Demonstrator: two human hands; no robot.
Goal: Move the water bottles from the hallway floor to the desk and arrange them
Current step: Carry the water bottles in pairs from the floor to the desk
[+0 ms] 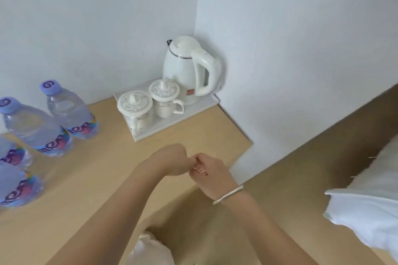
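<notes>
Four water bottles stand upright along the left edge of the surface [103,178]. The rear bottle [71,112] stands nearest the back wall. The second bottle [34,129] stands just in front of it and to its left, close beside it. The third bottle [10,153] and the fourth bottle [15,189] are cut off by the left border of the frame. All four carry purple caps and coloured labels.

A white tray [206,103] occupies the rear right corner of the surface. It carries a white kettle [183,71] at the back and two lidded cups [134,107] in front of the kettle, side by side.

Both hands are above the front right part of the surface, well apart from the bottles. The left grip [170,159] is closed into a fist. The right grip [209,168] is curled, its fingers touching the left fist. Neither grip holds a bottle; whether a small item is pinched between them cannot be determined. The right wrist carries a silver bangle [228,194].

White bedding [366,211] lies at the right border of the frame.
</notes>
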